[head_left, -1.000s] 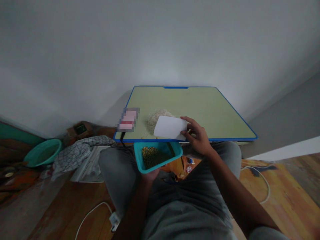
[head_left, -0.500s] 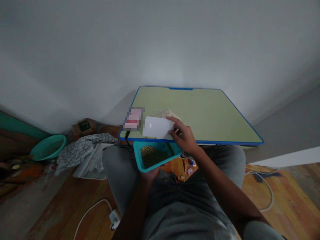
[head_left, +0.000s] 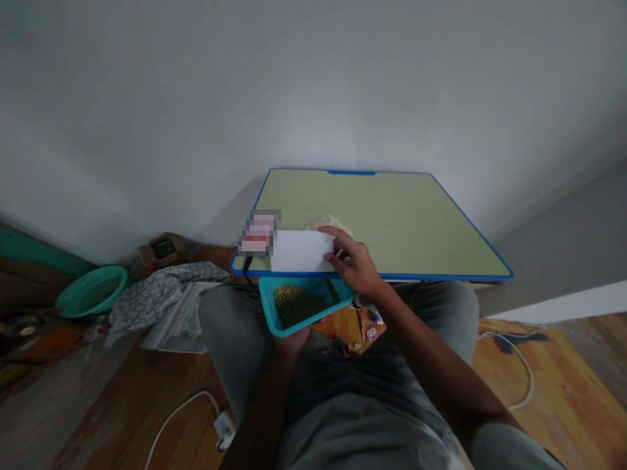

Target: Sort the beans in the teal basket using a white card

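Note:
My right hand [head_left: 356, 266] pinches a white card [head_left: 300, 252] that lies at the front left edge of a green table [head_left: 392, 215] with a blue rim. Behind the card sits a pale heap of grains [head_left: 321, 223], partly hidden by it. Just below the table edge my left hand [head_left: 292, 341] holds a teal tray [head_left: 267, 305] from underneath. The tray contains small yellow-green beans [head_left: 296, 304]. Only a few of the left hand's fingers show under the tray.
A blurred pink object [head_left: 258, 234] lies at the table's left front corner. On the wooden floor to the left are a teal basin [head_left: 91, 290], a checked cloth [head_left: 151, 295] and a small box [head_left: 162, 248]. A white cable [head_left: 181, 411] and plug lie by my knee.
My right hand has slid the white card leftward along the table's front edge, to a spot right above the tray. The tray has stayed under the edge.

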The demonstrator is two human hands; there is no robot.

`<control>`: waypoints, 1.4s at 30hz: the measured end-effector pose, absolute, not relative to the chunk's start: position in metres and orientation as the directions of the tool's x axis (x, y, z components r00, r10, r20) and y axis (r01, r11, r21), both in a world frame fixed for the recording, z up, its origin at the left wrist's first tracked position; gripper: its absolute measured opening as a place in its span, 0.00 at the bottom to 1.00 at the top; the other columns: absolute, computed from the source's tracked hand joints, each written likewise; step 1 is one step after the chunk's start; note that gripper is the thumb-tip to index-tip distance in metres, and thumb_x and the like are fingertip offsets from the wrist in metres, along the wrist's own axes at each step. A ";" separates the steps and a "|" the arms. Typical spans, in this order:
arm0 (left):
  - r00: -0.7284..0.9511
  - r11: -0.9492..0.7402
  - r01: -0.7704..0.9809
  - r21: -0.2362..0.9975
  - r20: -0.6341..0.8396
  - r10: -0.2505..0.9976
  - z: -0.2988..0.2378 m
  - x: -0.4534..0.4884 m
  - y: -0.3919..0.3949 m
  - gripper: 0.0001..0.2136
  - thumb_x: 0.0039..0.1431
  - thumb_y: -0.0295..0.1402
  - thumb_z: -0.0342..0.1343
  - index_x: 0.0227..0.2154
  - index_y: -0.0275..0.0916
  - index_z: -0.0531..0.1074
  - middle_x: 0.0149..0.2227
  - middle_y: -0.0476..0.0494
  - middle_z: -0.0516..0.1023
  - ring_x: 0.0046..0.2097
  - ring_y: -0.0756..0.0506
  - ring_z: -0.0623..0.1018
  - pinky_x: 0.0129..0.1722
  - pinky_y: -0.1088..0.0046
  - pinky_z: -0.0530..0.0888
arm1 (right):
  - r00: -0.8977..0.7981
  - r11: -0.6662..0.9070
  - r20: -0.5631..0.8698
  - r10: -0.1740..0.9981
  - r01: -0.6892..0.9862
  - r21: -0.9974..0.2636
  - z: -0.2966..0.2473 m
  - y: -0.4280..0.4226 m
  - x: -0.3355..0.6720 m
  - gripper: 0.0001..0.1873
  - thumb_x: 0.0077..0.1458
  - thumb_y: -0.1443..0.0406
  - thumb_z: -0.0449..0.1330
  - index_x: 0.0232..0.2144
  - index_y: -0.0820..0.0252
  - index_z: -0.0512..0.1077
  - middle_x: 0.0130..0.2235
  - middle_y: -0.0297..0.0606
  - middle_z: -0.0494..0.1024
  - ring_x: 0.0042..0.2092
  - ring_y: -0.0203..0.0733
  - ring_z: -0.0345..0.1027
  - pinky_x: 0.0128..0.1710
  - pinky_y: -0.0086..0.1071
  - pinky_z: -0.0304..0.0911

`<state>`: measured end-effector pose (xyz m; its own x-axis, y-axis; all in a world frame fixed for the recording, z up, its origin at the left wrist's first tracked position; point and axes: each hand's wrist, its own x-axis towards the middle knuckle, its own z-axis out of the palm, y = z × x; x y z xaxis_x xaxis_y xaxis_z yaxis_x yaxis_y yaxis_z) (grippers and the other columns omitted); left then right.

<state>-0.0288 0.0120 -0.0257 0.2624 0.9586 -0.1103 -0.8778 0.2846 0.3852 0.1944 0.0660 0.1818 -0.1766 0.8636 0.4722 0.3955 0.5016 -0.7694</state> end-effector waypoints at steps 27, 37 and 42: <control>0.319 0.300 -0.861 0.411 -0.023 0.947 -0.023 -0.030 0.012 0.18 0.74 0.47 0.57 0.54 0.49 0.88 0.60 0.36 0.89 0.60 0.26 0.86 0.47 0.37 0.88 | -0.021 0.377 0.426 0.904 0.508 -0.775 0.183 0.055 0.202 0.35 0.63 0.67 0.61 0.71 0.56 0.71 0.33 0.29 0.75 0.28 0.35 0.69 0.36 0.30 0.68; 0.326 0.319 -0.895 0.312 -0.033 0.945 -0.028 -0.027 0.013 0.22 0.77 0.47 0.51 0.54 0.46 0.89 0.62 0.34 0.88 0.59 0.24 0.87 0.45 0.37 0.88 | 0.153 0.329 0.516 0.843 0.612 -0.719 0.182 0.072 0.242 0.35 0.57 0.65 0.62 0.68 0.59 0.75 0.29 0.30 0.77 0.30 0.40 0.70 0.39 0.35 0.69; 0.309 0.312 -0.897 0.315 -0.061 0.949 -0.032 -0.028 0.013 0.21 0.76 0.47 0.53 0.54 0.45 0.89 0.61 0.33 0.89 0.60 0.23 0.86 0.46 0.37 0.88 | 0.219 0.331 0.542 0.811 0.592 -0.734 0.185 0.080 0.248 0.35 0.58 0.63 0.61 0.68 0.60 0.73 0.30 0.30 0.76 0.30 0.40 0.68 0.38 0.37 0.67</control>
